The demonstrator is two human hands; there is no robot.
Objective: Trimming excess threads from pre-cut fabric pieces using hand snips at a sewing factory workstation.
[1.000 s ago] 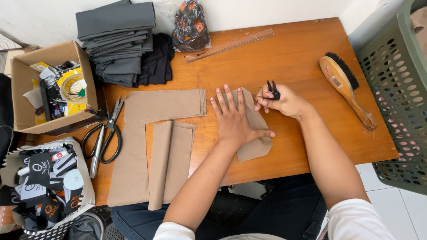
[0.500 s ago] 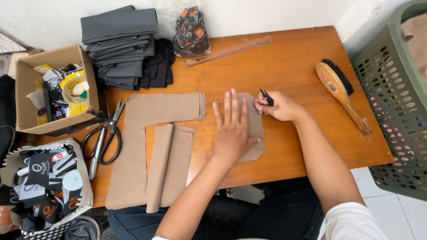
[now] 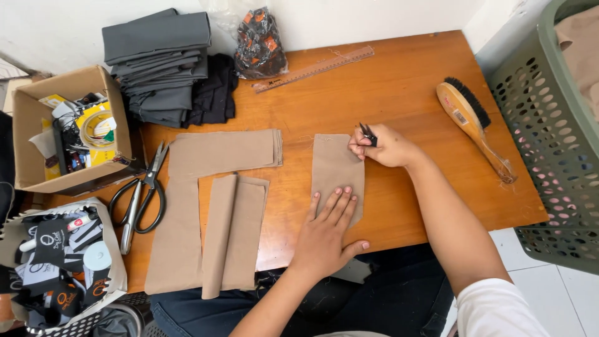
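Right hand [image 3: 388,147] pinching small black tool [image 3: 367,133] at tan fabric piece's [image 3: 334,165] edge.

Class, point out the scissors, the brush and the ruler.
scissors [image 3: 142,198], head view, on the pivot.
brush [image 3: 462,110], head view, on the wooden back.
ruler [image 3: 314,68], head view, at mid-length.

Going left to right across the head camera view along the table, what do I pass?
Cardboard box → scissors → folded tan fabric stack → left hand flat on the small tan fabric piece → right hand pinching a small dark tool → wooden brush → green laundry basket.
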